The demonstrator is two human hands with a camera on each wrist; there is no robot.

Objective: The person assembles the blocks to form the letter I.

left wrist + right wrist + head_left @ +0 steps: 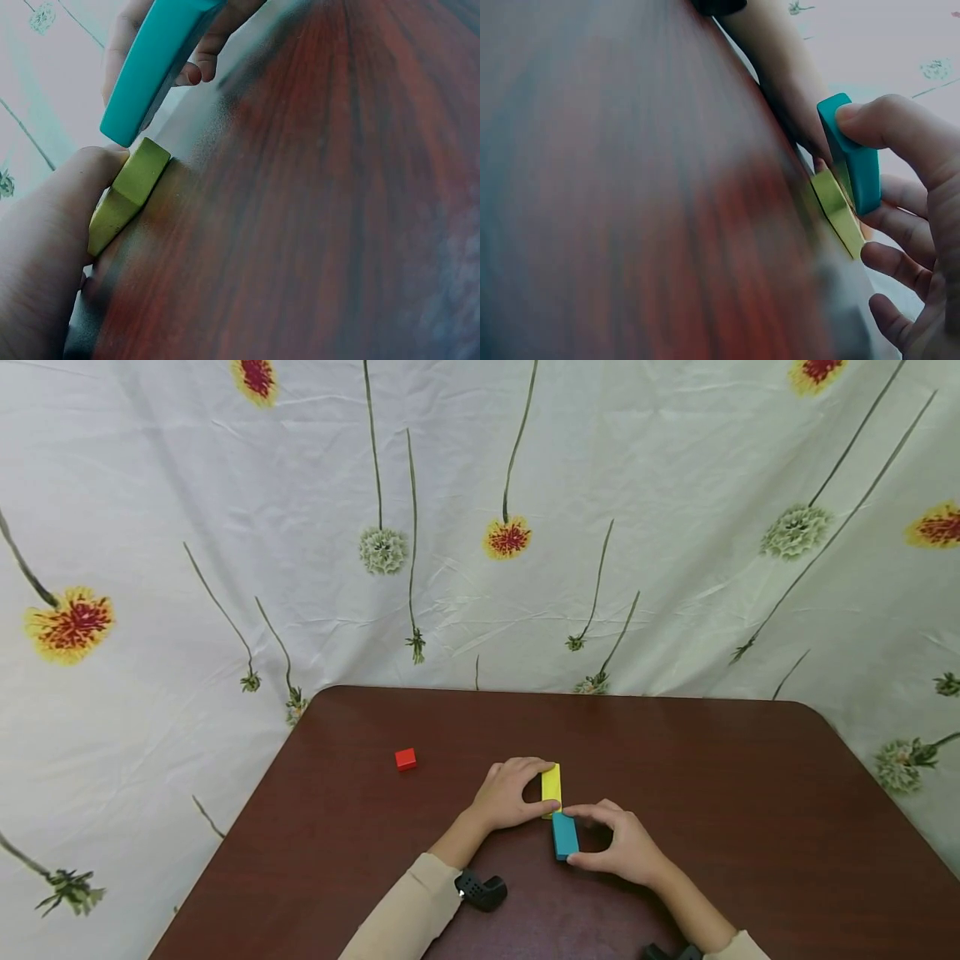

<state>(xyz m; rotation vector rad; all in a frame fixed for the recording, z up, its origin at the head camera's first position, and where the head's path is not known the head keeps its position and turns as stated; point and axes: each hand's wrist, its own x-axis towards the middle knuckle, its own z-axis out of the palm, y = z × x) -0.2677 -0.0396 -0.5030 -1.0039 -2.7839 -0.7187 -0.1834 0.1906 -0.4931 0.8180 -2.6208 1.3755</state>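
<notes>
Head view, from the left: a pale flowered cloth [150,468] hangs behind the bench [300,877], which is dark reddish brown with rounded far corners. On its left part lies the red block [406,760], well apart from both hands. Next come a beige sleeve [408,906] and a black band [482,891] at the wrist, then the left hand [510,793]. Its grip is parted about as wide as the yellow block [551,783] is long, and it holds that block by its ends, a fingertip at the far one and the thumb at the near one. The yellow block is near the middle of the bench, long side running away from the person.

Just nearer and slightly right is the blue block [566,837], its far end right by the yellow block's near end. The wrist views are dim and partly blurred, so I cannot tell whether the two touch or how high the blue one sits. To its right, the right hand [630,847] has its grip spread to the blue block's length, thumb on the near end and a fingertip at the far end. In the right wrist view, the outer fingers bend loosely beside the block. Last, at the bottom edge, are a second black band [672,952] and the right sleeve [738,947].
</notes>
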